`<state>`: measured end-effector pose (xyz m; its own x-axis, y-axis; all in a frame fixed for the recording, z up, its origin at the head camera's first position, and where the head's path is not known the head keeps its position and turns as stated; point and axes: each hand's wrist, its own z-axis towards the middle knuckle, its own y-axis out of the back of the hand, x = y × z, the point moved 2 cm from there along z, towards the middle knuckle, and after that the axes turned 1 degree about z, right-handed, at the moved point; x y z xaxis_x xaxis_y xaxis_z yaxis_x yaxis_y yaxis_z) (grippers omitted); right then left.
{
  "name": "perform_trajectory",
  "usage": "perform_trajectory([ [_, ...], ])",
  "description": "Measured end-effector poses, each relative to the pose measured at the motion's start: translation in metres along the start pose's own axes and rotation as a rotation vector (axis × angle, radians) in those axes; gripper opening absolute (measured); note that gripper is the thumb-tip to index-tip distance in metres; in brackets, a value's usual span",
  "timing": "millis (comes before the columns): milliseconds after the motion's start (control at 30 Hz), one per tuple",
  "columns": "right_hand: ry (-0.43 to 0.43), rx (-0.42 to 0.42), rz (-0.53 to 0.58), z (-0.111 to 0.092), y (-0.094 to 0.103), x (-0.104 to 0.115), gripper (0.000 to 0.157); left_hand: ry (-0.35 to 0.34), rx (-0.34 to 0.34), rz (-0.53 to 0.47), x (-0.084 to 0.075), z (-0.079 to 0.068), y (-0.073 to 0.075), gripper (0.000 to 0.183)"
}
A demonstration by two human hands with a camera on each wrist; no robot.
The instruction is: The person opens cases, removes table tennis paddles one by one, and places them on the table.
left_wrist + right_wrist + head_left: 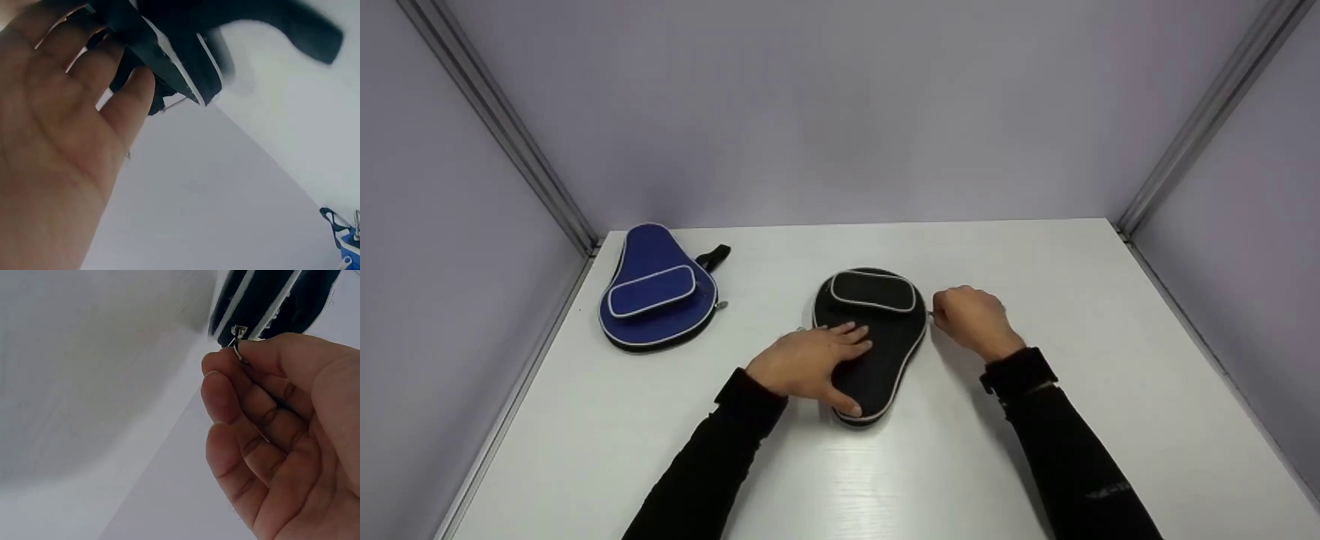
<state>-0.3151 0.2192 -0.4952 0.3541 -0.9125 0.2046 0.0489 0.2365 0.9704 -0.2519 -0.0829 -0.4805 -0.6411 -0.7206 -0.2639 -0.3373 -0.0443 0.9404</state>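
Observation:
A black table tennis paddle case (885, 360) with light piping lies on the white table, its wide end with the small pocket (874, 290) away from me. My left hand (808, 363) rests on its left side, fingers spread across the top and thumb near the narrow end. At the right edge of the case, my right hand (973, 321) pinches a metal zipper pull (238, 354) between thumb and index finger. The right wrist view shows the zipper slider (239, 331) on the side of the case, with the other fingers curled below.
A blue paddle case (652, 251) with a black strap (714, 257) lies at the back left of the white table (1110, 420). Pale panels (840, 112) enclose the table at the back and both sides.

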Motion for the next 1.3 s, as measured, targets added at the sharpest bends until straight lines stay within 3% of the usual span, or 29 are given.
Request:
perform_trajectory([
  [233,-0.01,0.018,0.027,0.001,-0.001,-0.001,0.022,0.019,-0.018,-0.023,-0.006,0.0,-0.004,0.11],
  [567,0.008,0.027,0.013,0.0,0.0,0.003,0.027,0.047,-0.099,-0.019,-0.009,0.001,-0.007,0.105],
  [900,0.119,-0.034,-0.008,-0.004,-0.001,0.017,0.022,0.131,-0.133,-0.025,-0.011,0.006,-0.008,0.106],
  [933,0.124,-0.029,-0.009,-0.004,-0.001,0.019,0.021,0.136,-0.134,-0.028,-0.011,0.006,-0.008,0.106],
  [967,0.128,-0.021,-0.011,-0.004,-0.001,0.021,0.021,0.127,-0.153,-0.014,-0.002,0.012,-0.017,0.11],
  [1167,0.135,0.043,-0.014,-0.003,-0.003,0.031,0.02,0.159,-0.168,0.003,0.002,0.014,-0.019,0.113],
  [1200,0.135,0.053,-0.01,-0.004,-0.003,0.032,0.021,0.176,-0.154,-0.005,-0.006,0.009,-0.01,0.109],
  [1300,0.141,0.07,-0.002,-0.004,-0.005,0.036,0.022,0.189,-0.164,0.013,-0.003,0.012,-0.012,0.109],
])
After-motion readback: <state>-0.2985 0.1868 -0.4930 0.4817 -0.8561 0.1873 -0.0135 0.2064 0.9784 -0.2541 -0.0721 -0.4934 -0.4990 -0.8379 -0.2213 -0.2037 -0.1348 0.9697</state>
